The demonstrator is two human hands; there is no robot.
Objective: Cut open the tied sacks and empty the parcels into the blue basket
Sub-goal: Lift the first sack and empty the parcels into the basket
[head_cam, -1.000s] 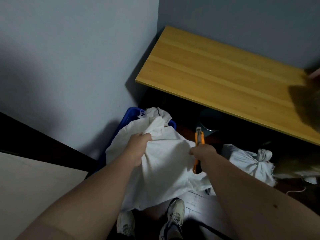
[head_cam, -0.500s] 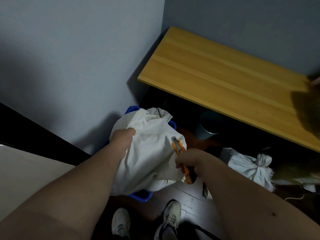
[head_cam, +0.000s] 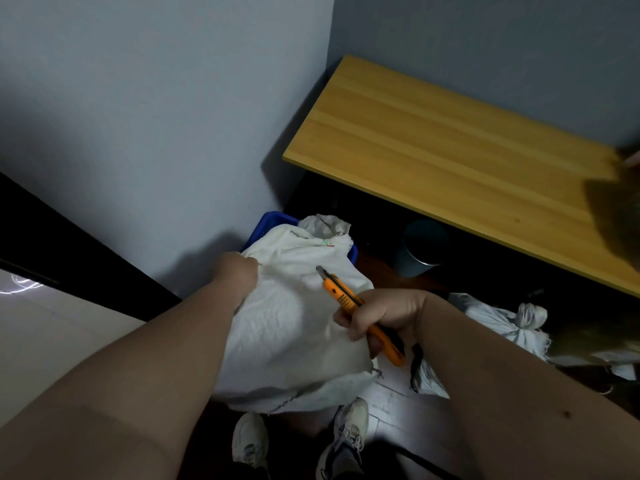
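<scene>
A large white cloth sack (head_cam: 294, 327) lies over the blue basket (head_cam: 272, 221), of which only the far rim shows by the wall. My left hand (head_cam: 239, 275) grips the sack's left upper side. My right hand (head_cam: 384, 315) holds an orange utility knife (head_cam: 360, 311), its blade tip pointing up-left above the sack's cloth. The sack's bunched neck (head_cam: 325, 228) lies at the far end, over the basket. A second white sack (head_cam: 509, 322), tied in a knot, rests on the floor to the right.
A yellow wooden table (head_cam: 460, 150) stands against the grey wall, with a dark round bin (head_cam: 420, 249) under it. A grey parcel (head_cam: 424, 375) lies on the floor beside my right forearm. My two shoes (head_cam: 298, 441) stand below the sack. A pale surface is at the left.
My left hand has pulled the sack left and down over the basket. My right hand has tilted the knife from upright to pointing up-left and come nearer the cloth.
</scene>
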